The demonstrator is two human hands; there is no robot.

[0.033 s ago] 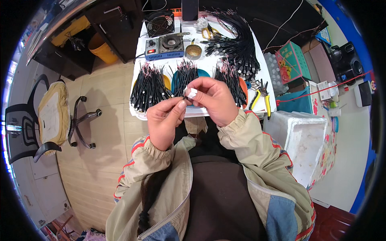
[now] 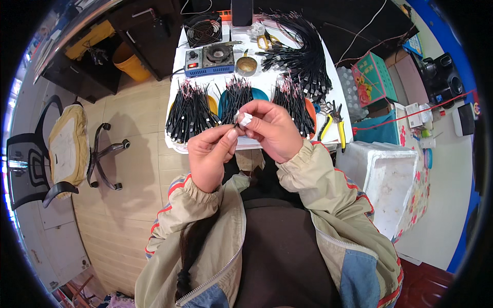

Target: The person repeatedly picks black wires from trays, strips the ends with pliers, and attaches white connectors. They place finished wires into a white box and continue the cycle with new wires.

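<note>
Wooden floor and a white worktop point(image 2: 328, 77) fill my view, and both hands are raised over the near edge of that worktop. My left hand point(image 2: 209, 154) has thumb and forefinger pinched shut on what looks like the end of a thin dark wire, too small for me to be sure. My right hand point(image 2: 272, 128) is curled tight, fingertips closed on a small white piece point(image 2: 245, 119), tape or paper, I can't tell which. The two hands meet at that spot, touching.

Risks now. That white piece is held only at the fingertips, so in my judgement a slight slackening would drop it into my lap or onto the floor below the hands. The wire end is just as lightly held; a tug from either hand could pull it free.

Just beyond the hands lie three bundles of black cables point(image 2: 191, 110) on coloured plates, close together. If the hands sink forward, a sleeve could snag the cables and drag a bundle off the near edge.

Further beyond sits a blue box with a knob point(image 2: 209, 60), a small round tin point(image 2: 247, 65) and a fan point(image 2: 203, 30). To the right of my right hand lie yellow-handled pliers point(image 2: 334, 124) near the worktop's edge; an elbow swing that way could knock them off.
</note>
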